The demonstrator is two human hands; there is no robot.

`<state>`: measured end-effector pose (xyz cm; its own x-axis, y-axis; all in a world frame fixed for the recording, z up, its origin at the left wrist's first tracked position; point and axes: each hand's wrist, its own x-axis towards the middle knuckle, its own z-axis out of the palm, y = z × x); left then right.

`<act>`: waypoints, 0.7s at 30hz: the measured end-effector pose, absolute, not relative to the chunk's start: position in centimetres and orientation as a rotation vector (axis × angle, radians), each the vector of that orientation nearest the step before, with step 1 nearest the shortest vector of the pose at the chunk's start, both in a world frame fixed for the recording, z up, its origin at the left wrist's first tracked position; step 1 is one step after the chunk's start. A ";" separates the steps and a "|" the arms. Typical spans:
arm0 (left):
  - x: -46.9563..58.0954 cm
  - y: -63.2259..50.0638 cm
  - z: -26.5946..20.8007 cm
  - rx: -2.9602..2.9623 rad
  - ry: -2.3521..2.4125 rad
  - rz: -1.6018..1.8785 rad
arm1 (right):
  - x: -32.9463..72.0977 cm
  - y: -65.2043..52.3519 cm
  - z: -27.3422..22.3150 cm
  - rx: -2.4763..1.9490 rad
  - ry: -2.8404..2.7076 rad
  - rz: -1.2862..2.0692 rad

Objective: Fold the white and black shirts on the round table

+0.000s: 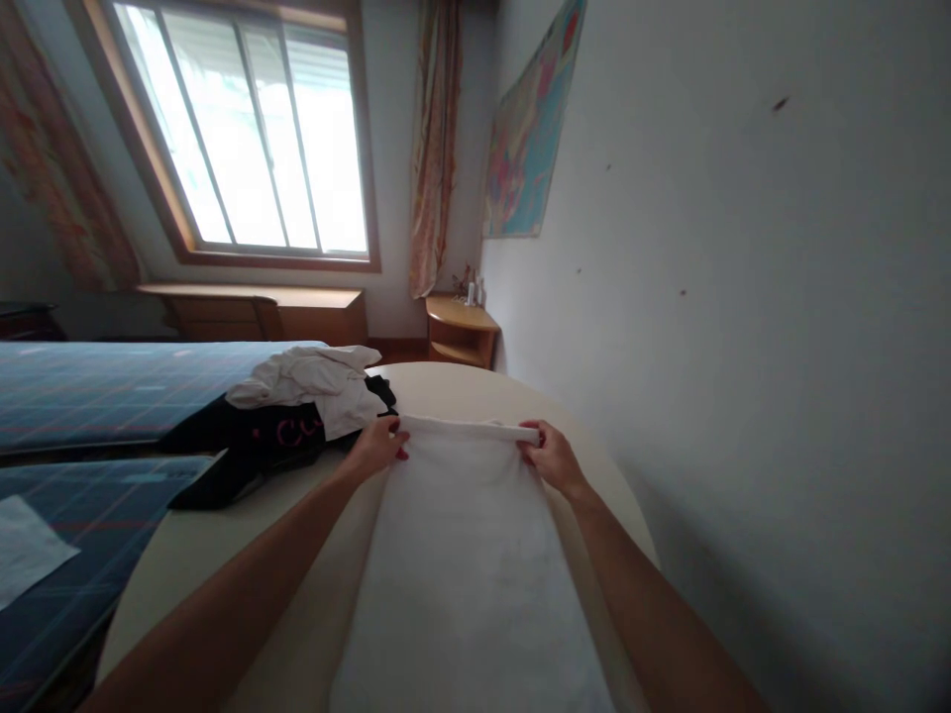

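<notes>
Left hand [373, 448] and right hand [554, 458] each pinch the white cloth [468, 564] by its far edge on the desk [438, 382] — uneven pulling could skew it.

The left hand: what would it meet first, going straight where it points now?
The left hand would first meet the white cloth it holds; beyond, probably the table, though depth is unclear.

Pink lettering [288, 433] on the black cloth [242, 436]
A capital "C" reads clearly; the character to its right, beside the crumpled white cloth [308, 380], looks like a "u" but is uncertain. Any print on the coloured wall map [529, 134] is too small and blurred to read.
</notes>
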<state>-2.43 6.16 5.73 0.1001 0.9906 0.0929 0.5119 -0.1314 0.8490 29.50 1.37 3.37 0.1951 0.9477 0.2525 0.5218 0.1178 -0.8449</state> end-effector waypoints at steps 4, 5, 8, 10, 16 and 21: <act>-1.9 7.4 8.5 1.644 1.364 0.980 | 30.3 2.4 5.6 -1.452 -1.404 0.599; -1.8 7.4 9.1 1.631 1.340 0.990 | 30.5 2.3 6.3 -1.423 -1.406 0.605; -2.0 6.6 10.3 1.603 1.282 1.008 | 31.1 1.1 8.4 -1.371 -1.452 0.623; -2.6 5.6 10.7 1.578 1.224 1.006 | 31.3 -0.2 9.4 -1.369 -1.514 0.604; -5.2 1.5 10.5 1.576 1.056 0.916 | 30.8 -5.5 10.7 -1.348 -1.664 0.676; -7.5 -1.9 8.5 1.674 0.952 0.742 | 30.0 -9.9 10.7 -1.345 -1.777 0.723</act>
